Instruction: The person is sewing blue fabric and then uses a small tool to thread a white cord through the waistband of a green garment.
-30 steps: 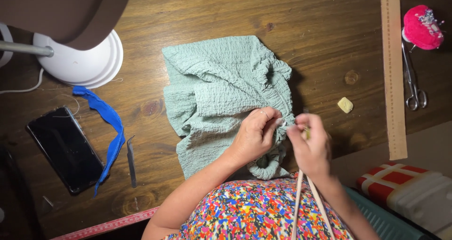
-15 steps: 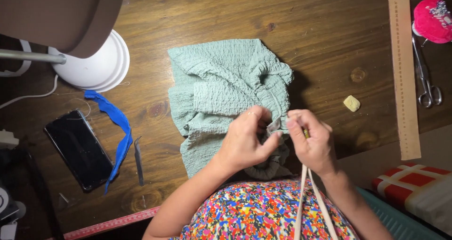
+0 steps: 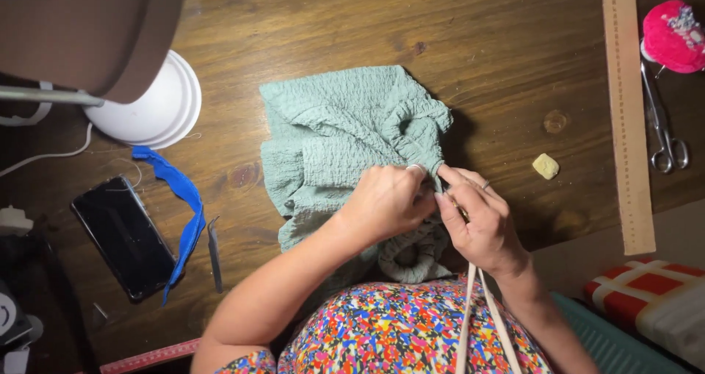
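Pinching the green garment (image 3: 345, 139) edge between them, left hand (image 3: 385, 201) and right hand (image 3: 481, 223) grip tight.

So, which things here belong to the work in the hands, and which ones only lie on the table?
In use:
- left hand and right hand, both pinching the green garment
- pale cord under the right hand

Lying about:
- phone
- blue strip
- tweezers
- wooden ruler
- scissors
- pink pincushion
- yellow chalk piece

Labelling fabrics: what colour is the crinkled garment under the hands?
Pale sage green, crinkle-textured garment; both hands pinch its edge. Head view, the only one, shows it.
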